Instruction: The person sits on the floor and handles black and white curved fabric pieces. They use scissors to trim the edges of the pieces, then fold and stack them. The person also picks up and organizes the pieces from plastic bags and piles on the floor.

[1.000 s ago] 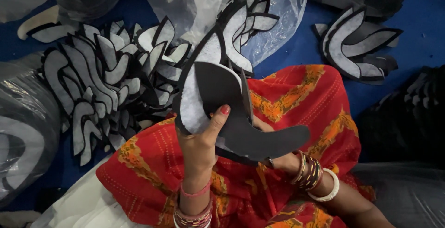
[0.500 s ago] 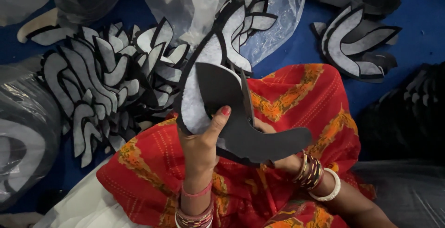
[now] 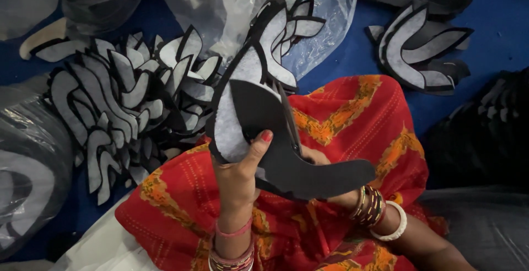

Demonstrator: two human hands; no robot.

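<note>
Left hand pinches black-and-white cut piece; right hand mostly hidden, grip unclear. Risk: scissors w/ blades near thumb could nick it.

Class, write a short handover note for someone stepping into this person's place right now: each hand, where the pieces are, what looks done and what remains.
Left hand: grips the black-and-white shoe piece, thumb on its front.
Right hand: mostly hidden behind the dark cut piece; its grip cannot be told.
Pile of cut pieces lies to the left on the blue floor; a smaller stack lies upper right.
Done: many pieces cut. Left: the piece in hand.
</note>
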